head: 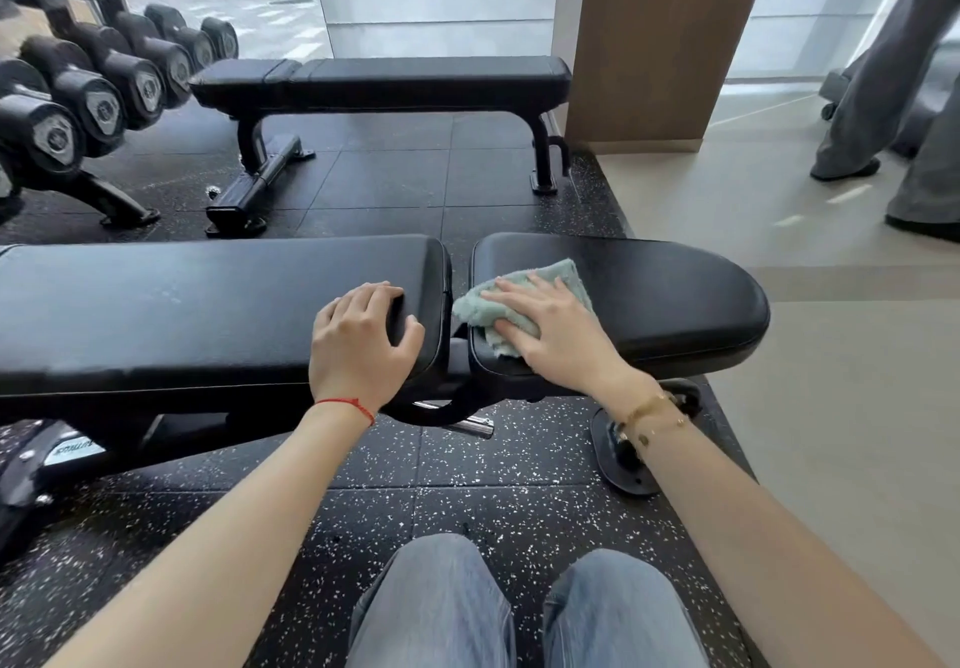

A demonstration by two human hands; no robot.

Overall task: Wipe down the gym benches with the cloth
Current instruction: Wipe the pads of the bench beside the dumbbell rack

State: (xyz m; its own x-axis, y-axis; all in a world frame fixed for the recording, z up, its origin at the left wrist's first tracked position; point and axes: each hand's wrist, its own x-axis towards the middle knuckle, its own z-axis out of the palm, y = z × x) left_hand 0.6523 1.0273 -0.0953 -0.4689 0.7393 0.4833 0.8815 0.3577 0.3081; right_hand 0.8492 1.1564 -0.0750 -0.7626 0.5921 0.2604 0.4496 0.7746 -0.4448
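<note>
A black padded gym bench stands right in front of me, with a long back pad point(182, 303) on the left and a shorter seat pad point(665, 298) on the right. My right hand point(550, 329) lies flat on a pale green cloth point(561, 275), pressing it onto the left end of the seat pad. The cloth's corner hangs over the gap between the pads. My left hand point(358, 340) curls around the right end of the back pad, fingers on top and thumb over the edge. A second black bench point(384, 80) stands farther back.
A rack of black dumbbells point(93, 85) fills the far left. A wooden pillar point(654, 38) rises behind the far bench's right end. Another person's legs in grey trousers point(893, 95) stand on the pale tiled floor at right. My knees in jeans point(519, 610) are below.
</note>
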